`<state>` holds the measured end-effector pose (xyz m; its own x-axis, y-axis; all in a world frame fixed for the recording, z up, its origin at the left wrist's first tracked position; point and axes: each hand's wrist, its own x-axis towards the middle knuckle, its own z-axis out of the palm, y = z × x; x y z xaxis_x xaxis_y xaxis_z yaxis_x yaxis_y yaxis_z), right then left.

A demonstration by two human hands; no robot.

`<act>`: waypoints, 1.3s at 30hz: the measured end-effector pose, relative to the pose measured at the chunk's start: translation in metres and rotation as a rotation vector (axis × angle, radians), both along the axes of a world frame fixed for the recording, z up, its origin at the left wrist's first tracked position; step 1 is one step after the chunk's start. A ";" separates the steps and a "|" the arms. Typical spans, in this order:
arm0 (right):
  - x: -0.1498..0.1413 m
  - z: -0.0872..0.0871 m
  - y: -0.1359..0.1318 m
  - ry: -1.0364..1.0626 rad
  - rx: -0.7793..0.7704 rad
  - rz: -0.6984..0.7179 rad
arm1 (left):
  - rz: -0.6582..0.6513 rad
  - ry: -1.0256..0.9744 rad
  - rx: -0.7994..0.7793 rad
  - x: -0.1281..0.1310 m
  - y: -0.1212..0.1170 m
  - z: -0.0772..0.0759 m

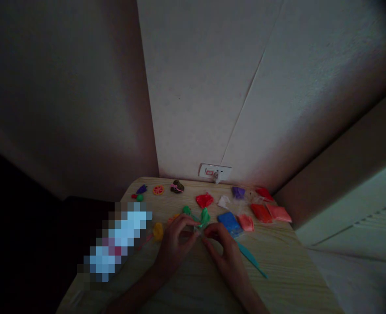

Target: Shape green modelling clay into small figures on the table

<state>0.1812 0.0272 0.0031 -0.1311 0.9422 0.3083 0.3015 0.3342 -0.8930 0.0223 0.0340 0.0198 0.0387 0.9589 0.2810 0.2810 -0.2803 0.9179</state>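
Note:
Over the middle of the wooden table [193, 283], my left hand [176, 240] and my right hand [224, 246] meet with thumbs and fingers pinched together. Between their fingertips is the clear plastic edge of a small packet of green clay [205, 216]. The green lump stands just beyond the fingers. Left of it lies a smaller green piece [187, 210]. A yellow clay lump [158, 231] is beside my left hand, with an orange piece [174, 217] partly hidden behind it. Next to my right hand are a blue clay packet [229, 224] and a teal modelling knife [252, 260].
Red [204, 200], white [223, 201] and purple [238, 192] clay packets lie farther back, with several red and pink ones at right. Small figures, including an orange-and-pink round slice [158, 190] and a brown hat shape [177, 187], line the back left. A wall socket [215, 172] sits behind.

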 end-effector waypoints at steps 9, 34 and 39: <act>0.006 0.005 -0.001 0.151 -0.063 -0.039 | -0.064 -0.061 -0.040 0.000 0.000 -0.004; 0.006 0.001 0.001 0.470 -0.270 -0.023 | -0.127 -0.040 -0.026 0.001 0.002 -0.007; 0.004 0.005 -0.001 0.498 -0.277 -0.015 | -0.165 -0.017 -0.009 0.000 0.004 -0.002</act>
